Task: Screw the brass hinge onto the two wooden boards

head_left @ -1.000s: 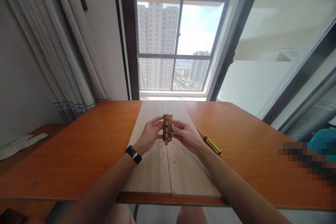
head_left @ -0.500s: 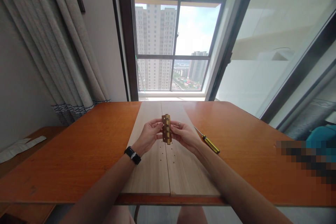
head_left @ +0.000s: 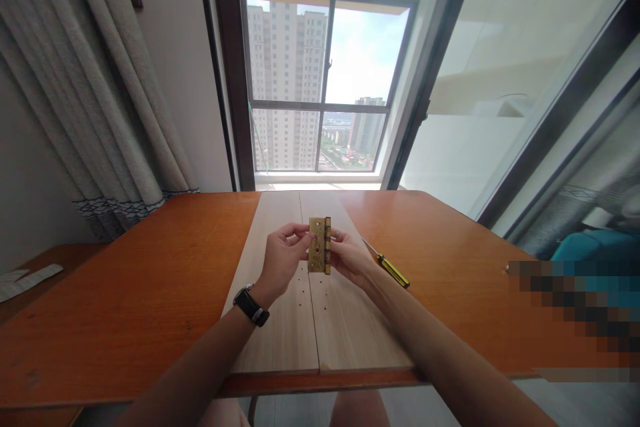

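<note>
Half a second ago the hinge showed its barrel mid-width; now it is turned, its barrel on the right and one flat leaf facing the person, apparently giving a fuller look at the screw holes. Its long axis stands nearly upright in view, above the pale boards. The left hand pinches the leaf's left edge; the right hand pinches the barrel side, fingertips partly hidden.

A grey curtain with a patterned hem is hanging at the left, a pale strip is lying lower down, and a tall building is showing through the dark-framed window beyond the table.
</note>
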A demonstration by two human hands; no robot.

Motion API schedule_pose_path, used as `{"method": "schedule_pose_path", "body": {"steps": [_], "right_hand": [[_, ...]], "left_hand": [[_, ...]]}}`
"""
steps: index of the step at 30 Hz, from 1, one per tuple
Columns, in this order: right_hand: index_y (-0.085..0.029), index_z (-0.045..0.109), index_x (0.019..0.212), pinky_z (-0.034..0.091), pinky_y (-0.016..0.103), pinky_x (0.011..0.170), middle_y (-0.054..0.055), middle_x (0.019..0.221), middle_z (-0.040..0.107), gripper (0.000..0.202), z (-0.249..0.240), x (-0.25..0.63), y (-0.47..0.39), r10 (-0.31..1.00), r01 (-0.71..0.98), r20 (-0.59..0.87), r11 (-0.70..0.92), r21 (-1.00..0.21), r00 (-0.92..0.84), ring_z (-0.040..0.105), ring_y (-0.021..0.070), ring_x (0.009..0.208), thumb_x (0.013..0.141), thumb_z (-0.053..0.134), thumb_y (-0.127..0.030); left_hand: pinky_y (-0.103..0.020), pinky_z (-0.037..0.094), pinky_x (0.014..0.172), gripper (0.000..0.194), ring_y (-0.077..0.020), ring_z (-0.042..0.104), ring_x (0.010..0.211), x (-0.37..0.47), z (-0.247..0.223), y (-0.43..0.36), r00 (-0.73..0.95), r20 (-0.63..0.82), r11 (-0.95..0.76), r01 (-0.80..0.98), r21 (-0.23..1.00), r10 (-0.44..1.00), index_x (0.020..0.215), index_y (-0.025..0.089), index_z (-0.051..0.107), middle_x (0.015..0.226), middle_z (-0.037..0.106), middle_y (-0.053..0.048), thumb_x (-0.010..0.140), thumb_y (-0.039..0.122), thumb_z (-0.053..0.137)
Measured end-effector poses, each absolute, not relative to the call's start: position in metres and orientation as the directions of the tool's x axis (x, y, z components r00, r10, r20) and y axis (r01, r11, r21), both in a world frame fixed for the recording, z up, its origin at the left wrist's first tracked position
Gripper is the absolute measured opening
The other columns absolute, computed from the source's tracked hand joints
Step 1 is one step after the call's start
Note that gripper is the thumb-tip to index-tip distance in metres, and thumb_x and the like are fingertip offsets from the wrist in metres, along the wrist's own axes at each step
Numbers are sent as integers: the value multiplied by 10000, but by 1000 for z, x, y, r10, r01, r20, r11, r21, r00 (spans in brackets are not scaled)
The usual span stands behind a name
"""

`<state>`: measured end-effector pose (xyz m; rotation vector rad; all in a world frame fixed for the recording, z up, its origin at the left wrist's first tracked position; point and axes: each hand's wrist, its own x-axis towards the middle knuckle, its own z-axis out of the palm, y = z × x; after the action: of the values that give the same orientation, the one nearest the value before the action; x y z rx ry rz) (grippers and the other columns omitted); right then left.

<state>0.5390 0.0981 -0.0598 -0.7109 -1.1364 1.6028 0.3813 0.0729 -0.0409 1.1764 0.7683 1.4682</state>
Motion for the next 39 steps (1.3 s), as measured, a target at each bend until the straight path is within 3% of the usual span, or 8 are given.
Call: {"method": "schedule_pose_path", "body": {"steps": [4,7,14,19,22,31,36,39], "right_hand": [[-204,762,1062,584,353,795,94,1061,777,427,-48,539,90,935,-391,130,-10,-921,-329,728,198,880,783,784,-526],[-223,751,1133,573,382,857,90,1142,760,461,-45,538,86,931,-375,165,34,-926,-324,719,217,964,749,837,-463],[-217,763,1084,565,296,706,74,967,787,477,-49,536,90,944,-386,153,29,-922,-294,720,178,782,695,875,-470],[-236,763,1056,560,268,654,54,933,788,537,-49,537,92,952,-422,155,31,-906,-262,717,171,744,610,917,-493],[-239,759,1071,563,266,648,53,961,789,546,-48,538,92,956,-413,158,44,-910,-246,711,157,722,614,914,-495],[-203,724,1100,605,361,676,67,910,789,508,-51,532,88,982,-268,183,164,-950,-49,732,222,785,669,885,-418],[-193,749,1006,609,377,741,78,985,778,425,-47,530,86,973,-190,221,206,-960,-63,730,219,844,679,866,-438],[-186,747,1027,596,369,772,75,958,771,413,-45,532,86,965,-146,240,225,-963,-101,718,209,862,713,844,-436]], "left_hand": [[-294,599,649,308,-197,707,774,378,-46,79,-69,356,-362,-211,908,932,922,131,756,833,743,-68,733,367,819],[-297,577,702,235,-196,691,792,375,-47,83,-131,413,-429,-135,893,901,875,144,772,826,747,-67,742,334,811],[-274,466,704,165,-167,570,739,374,-37,70,-20,601,-601,-22,799,799,892,214,817,816,732,-41,729,227,839],[-267,494,740,313,-166,605,841,373,-35,68,-53,643,-643,-135,754,764,1075,220,744,1112,682,-72,771,229,820],[-242,481,716,439,-164,584,864,373,-41,74,-43,621,-621,-113,775,783,1152,234,699,1060,651,-60,737,220,844],[-252,498,676,302,-181,604,856,374,-53,86,18,450,-451,58,891,893,1017,198,757,1111,679,-87,735,275,833],[-336,569,711,348,-216,690,778,369,-53,86,162,236,-195,-238,952,958,985,133,738,904,739,-97,770,391,827],[-396,599,764,416,-237,718,821,364,-53,87,213,173,-71,-417,906,962,959,115,718,947,751,-113,705,393,894]]}}
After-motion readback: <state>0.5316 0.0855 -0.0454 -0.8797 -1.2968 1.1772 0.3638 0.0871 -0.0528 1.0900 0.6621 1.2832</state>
